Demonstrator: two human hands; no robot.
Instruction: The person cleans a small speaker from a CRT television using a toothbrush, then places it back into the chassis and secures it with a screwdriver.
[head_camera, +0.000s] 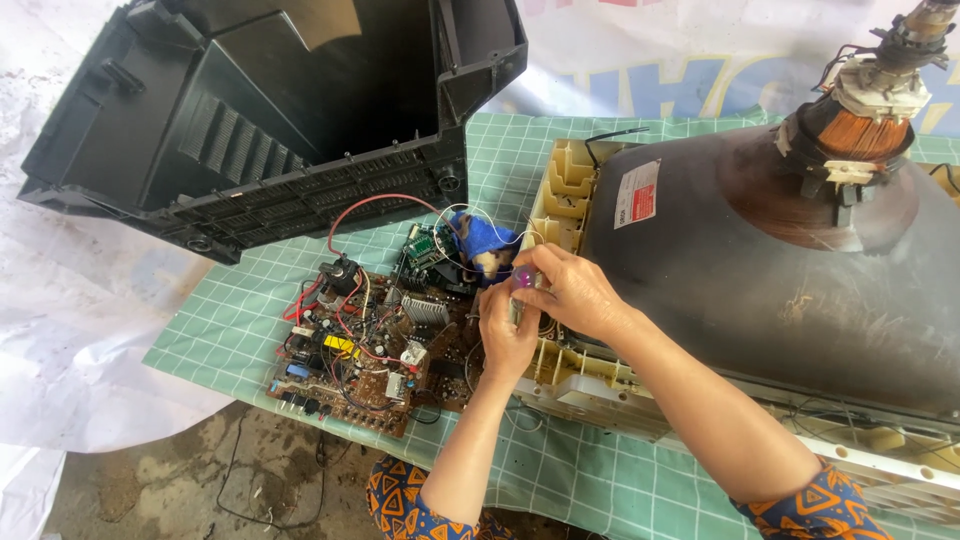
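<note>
Left hand (505, 335): I have it closed on a small purple part (523, 281), beside the cream frame (560, 185). Right hand (572, 290): my fingers curl over the same part from the right; the grip itself I cannot tell. Circuit board (360, 345): just left of my hands, on the green checked mat (230, 320), wires attached. Blue cloth (485, 240): just beyond my hands. Picture tube (760, 270): right, neck up. Black back cover (290, 110): far left.

The camera sits on my head, looking steeply down and close at my table (250, 330).
</note>
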